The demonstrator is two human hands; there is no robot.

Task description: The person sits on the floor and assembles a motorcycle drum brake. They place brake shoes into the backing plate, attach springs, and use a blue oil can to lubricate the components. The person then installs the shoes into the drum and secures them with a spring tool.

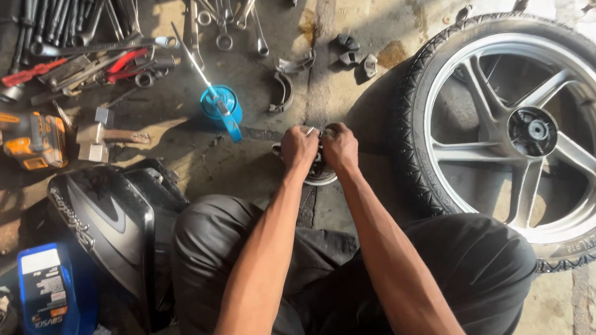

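**Packages and labels in view**

One blue rectangular container (46,288) stands on the floor at the lower-left corner, beside a black body panel (108,226). Its front carries a white label (42,279) with an orange-red band near the bottom. No screens or signs.

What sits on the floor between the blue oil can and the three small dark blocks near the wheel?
Two curved brake shoes, seen in the head view, between the blue oil can and the dark blocks.

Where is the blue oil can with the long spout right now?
In the head view, the blue oil can stands on the concrete floor, up and left of the left hand, between the hammer and the curved brake shoes.
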